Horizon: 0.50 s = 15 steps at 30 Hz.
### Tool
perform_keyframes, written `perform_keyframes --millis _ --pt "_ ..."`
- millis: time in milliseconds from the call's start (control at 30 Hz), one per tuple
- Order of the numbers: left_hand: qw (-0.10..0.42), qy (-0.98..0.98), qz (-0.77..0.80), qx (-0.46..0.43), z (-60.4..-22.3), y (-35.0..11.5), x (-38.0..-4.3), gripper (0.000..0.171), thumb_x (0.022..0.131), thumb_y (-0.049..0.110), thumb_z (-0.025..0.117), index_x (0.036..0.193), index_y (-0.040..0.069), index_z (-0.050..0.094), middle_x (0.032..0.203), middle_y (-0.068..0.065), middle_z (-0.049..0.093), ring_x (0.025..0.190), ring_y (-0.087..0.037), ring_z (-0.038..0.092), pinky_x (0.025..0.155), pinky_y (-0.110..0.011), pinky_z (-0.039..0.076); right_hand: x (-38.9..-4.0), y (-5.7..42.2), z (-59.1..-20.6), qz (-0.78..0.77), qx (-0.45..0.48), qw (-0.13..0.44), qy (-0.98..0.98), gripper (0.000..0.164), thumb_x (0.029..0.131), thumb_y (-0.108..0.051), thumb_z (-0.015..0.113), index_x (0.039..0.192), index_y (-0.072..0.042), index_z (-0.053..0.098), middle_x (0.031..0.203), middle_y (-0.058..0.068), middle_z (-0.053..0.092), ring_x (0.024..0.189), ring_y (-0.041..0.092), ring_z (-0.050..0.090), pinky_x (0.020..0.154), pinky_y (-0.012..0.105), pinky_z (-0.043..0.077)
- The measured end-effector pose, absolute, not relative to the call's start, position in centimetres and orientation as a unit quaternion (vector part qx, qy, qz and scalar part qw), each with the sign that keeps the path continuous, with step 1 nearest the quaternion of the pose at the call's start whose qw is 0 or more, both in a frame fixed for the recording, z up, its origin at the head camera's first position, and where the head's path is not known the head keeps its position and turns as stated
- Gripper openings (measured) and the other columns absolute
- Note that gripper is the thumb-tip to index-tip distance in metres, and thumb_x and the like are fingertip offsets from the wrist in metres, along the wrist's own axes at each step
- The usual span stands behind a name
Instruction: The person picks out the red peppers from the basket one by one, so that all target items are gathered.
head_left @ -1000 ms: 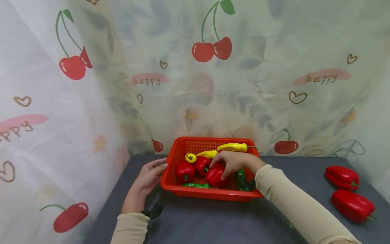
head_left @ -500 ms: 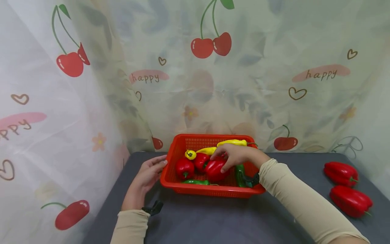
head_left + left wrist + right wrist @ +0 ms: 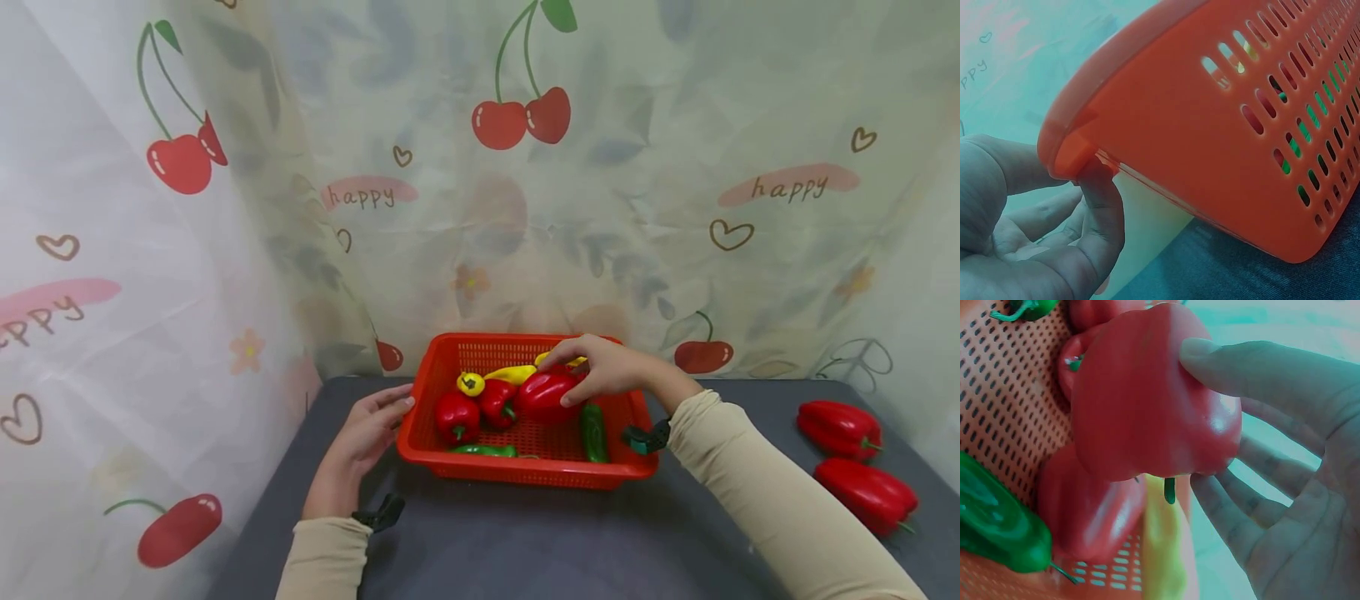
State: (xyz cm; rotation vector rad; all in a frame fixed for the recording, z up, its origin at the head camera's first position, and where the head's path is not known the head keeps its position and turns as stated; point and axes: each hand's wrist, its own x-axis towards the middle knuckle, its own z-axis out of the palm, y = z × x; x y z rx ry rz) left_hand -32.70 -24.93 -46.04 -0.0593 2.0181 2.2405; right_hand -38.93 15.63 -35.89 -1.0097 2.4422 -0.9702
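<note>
Occupying the basket: red peppers, green ones, seemingly three yellows.

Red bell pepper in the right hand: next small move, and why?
Probably raise the red bell pepper clear of the red basket: the right hand grips it, the left hand holds the basket's rim, and two other red bell peppers lie outside.

Soft diffuse light, teal-cast wrist views, highlights on held red pepper

"Happy" printed on the backdrop
It reads whole beyond the left hand and beyond, rightward of the right hand; left of the left hand, a cut-off copy apparently reads "ppy".
</note>
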Motion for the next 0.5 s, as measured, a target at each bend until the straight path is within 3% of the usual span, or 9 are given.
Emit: perform_keyframes --millis 200,500 --pt "0.065 0.669 0.74 -0.018 -46.0 -25.0 -32.6 0.05 0.107 0.015 0.064 0.153 0.002 0.053 0.142 -0.015 0.065 0.114 -0.02 0.071 0.096 -0.034 0.062 -39.0 17.5 -35.3 -0.371 -0.376 0.119 0.841 0.051 0.087 -0.013 0.088 0.135 -0.008 0.07 0.14 0.014 0.065 0.128 0.036 0.059 0.105 0.054 0.058" --pt "0.068 0.669 0.74 -0.017 -45.6 -24.9 -32.3 0.049 0.107 0.014 0.064 0.153 0.002 0.053 0.141 -0.014 0.066 0.114 -0.02 0.071 0.095 -0.033 0.063 -38.4 20.4 -34.7 -0.41 -0.328 0.081 0.847 0.053 0.09 -0.013 0.085 0.139 -0.007 0.067 0.148 0.017 0.059 0.132 0.045 0.061 0.099 0.052 0.061"
